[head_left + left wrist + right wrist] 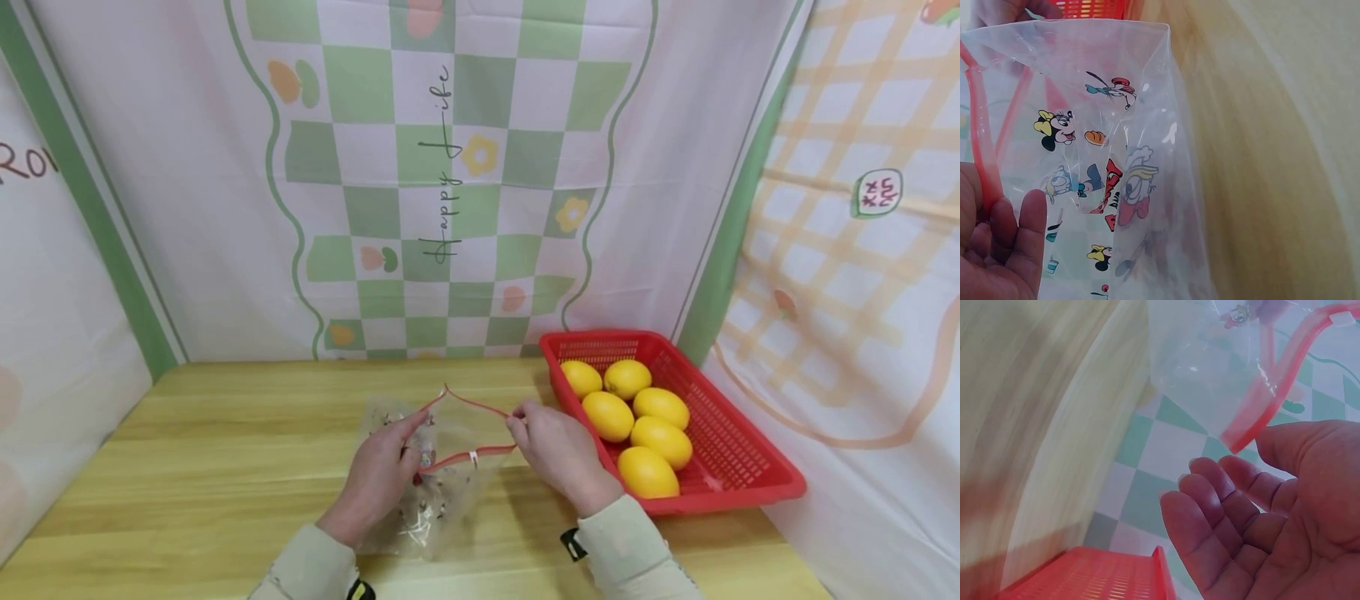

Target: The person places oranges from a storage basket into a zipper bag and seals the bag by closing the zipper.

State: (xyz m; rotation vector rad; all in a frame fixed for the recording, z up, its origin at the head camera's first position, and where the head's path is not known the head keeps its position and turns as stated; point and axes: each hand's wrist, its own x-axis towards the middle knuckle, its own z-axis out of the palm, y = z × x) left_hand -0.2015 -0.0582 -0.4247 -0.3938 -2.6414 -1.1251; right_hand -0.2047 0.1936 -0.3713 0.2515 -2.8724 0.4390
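A clear zip bag (431, 508) printed with cartoon characters stands over the table, its red-edged mouth spread apart. My left hand (378, 475) grips the mouth's left side; in the left wrist view, the fingers (1025, 231) curl at the red zip strip (984, 137). At the other end, my right hand (558, 450) pinches the corner of the strip between thumb and forefinger. In the right wrist view the other fingers (1188, 528) are loosely bent below that corner (1241, 439). A white slider (473, 457) sits on the near strip. No contents show inside the bag.
Right of my right hand stands a red plastic basket (738, 467) holding several yellow lemons (648, 472). The wooden table (187, 467) reaches back to a checked fabric wall (367, 208). Fabric also hangs at the left and right sides.
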